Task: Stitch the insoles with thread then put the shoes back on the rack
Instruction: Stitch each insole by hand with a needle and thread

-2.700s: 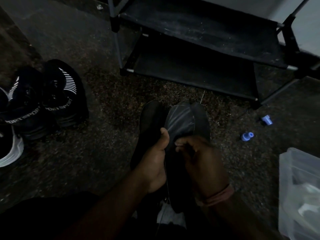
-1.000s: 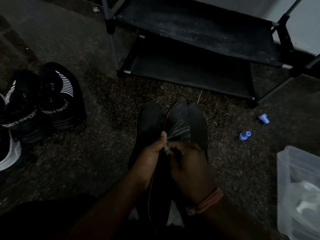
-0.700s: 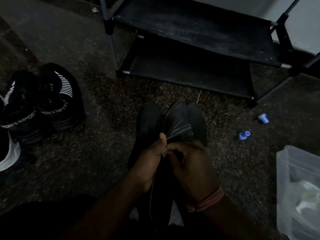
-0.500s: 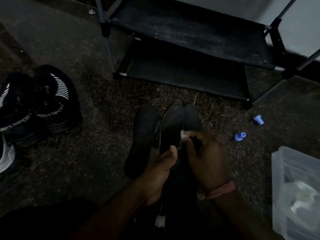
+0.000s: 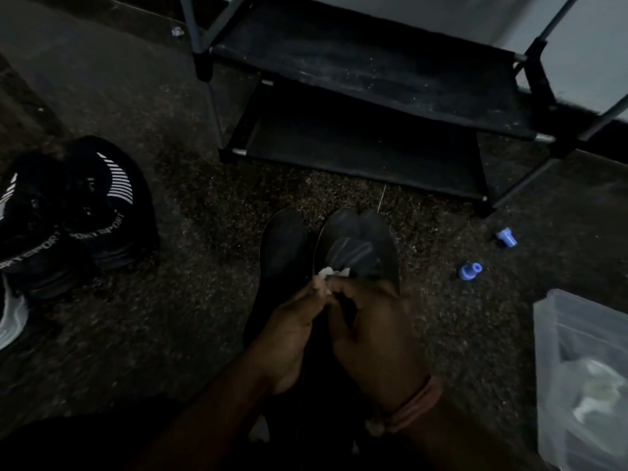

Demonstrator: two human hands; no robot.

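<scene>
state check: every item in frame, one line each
left hand: pinching small white bit
right hand: fingers curled at insole
folded insole: creased, held
flat insole: on floor
rack: shelves bare
sneakers: on floor, off rack
blue caps: loose on floor

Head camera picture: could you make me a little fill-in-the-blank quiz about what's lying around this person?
1. The shoe rack shelves hold ____ shoes.
2. The two small spools on the floor are ____ in colour.
3. The black sneakers carry the printed word ____.
4. Both hands meet over a dark ____.

Missing words: no; blue; SPORT; insole
</scene>
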